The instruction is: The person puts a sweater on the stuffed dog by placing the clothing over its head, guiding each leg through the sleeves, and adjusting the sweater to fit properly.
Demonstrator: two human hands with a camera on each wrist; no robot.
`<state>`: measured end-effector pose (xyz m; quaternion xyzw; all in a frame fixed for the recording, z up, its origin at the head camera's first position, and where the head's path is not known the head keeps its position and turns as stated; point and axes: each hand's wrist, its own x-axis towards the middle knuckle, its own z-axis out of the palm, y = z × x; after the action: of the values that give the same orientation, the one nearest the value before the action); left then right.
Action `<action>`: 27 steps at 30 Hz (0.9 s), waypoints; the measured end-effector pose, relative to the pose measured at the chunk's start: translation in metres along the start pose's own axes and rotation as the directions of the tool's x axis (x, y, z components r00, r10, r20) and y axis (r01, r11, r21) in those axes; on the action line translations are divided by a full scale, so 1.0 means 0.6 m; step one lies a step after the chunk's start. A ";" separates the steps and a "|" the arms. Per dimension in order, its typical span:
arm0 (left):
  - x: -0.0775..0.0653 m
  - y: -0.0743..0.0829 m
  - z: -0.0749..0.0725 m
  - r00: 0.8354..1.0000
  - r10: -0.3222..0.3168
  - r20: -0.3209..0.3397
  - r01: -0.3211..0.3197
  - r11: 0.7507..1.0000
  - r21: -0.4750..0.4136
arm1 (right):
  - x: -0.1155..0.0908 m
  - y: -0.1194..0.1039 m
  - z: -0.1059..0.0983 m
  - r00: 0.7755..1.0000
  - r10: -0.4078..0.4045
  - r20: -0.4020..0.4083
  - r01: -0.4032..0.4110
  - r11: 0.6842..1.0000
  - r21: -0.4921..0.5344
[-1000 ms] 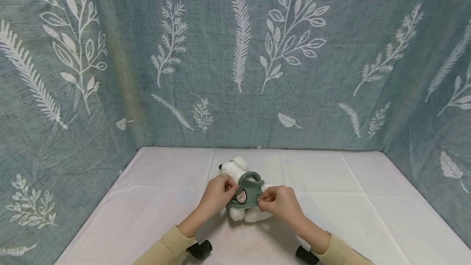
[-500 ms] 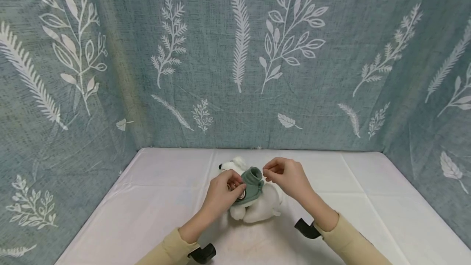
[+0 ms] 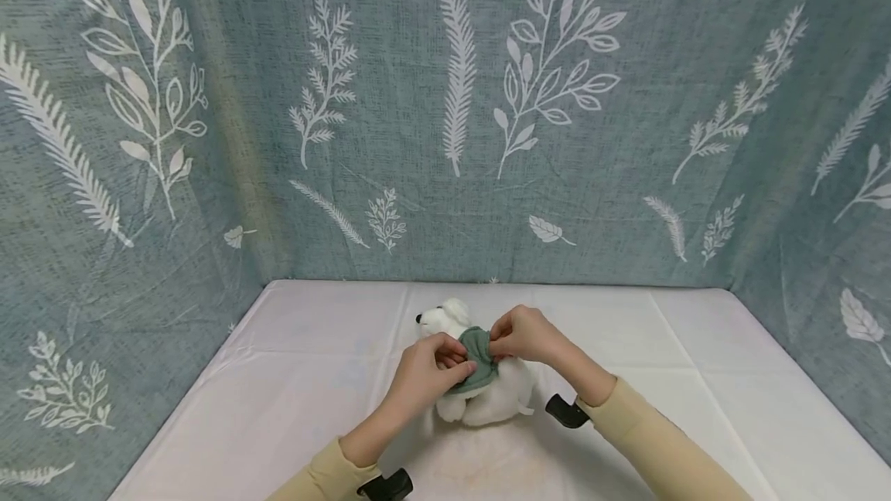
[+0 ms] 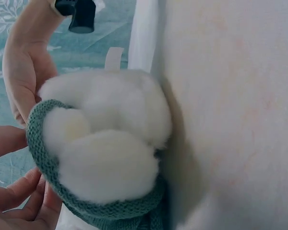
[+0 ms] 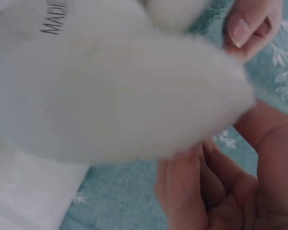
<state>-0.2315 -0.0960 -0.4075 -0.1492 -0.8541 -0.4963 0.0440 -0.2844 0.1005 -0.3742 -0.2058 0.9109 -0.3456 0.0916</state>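
Note:
A white plush dog (image 3: 504, 399) lies on the table, its black-nosed head pointing left. Round its body is a green knitted sweater (image 3: 476, 346). My left hand (image 3: 426, 371) pinches the sweater's near side between thumb and fingers. At the sweater's upper rear part, my right hand (image 3: 527, 335) pinches the cloth. In the left wrist view the sweater's rolled hem (image 4: 120, 210) curves around the white belly and paws (image 4: 108, 165). The right wrist view shows the plush dog's rump (image 5: 110, 96) with a printed tag (image 5: 55, 19), hiding where the right fingertips meet the cloth.
A white cloth covers the table (image 3: 626, 408). Blue-green curtains (image 3: 390, 99) with white leaf prints stand behind and at both sides. Black wrist devices sit under the left sleeve (image 3: 327, 470) and the right sleeve (image 3: 626, 416).
My right hand let go of the sweater's lower hem, rose to its upper opening and now pinches there. The opening has flattened. The round badge is now hidden by my left hand.

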 end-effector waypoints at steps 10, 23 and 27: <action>-0.004 -0.002 0.011 1.000 0.003 -0.028 -0.005 0.999 -0.051 | 0.002 0.001 0.008 0.989 0.074 0.129 -0.085 0.993 0.079; -0.012 0.001 0.016 0.995 0.084 -0.048 -0.083 0.996 0.014 | 0.005 -0.004 0.030 0.973 0.219 0.075 -0.230 0.955 0.189; -0.013 0.010 0.022 0.995 0.089 -0.050 -0.085 0.994 0.072 | 0.005 -0.001 0.029 0.961 0.263 0.088 -0.277 0.935 0.224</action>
<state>-0.2212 -0.0834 -0.4107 -0.1712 -0.8622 -0.4675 0.0935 -0.2811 0.0883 -0.3869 -0.0761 0.8805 -0.4287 0.1874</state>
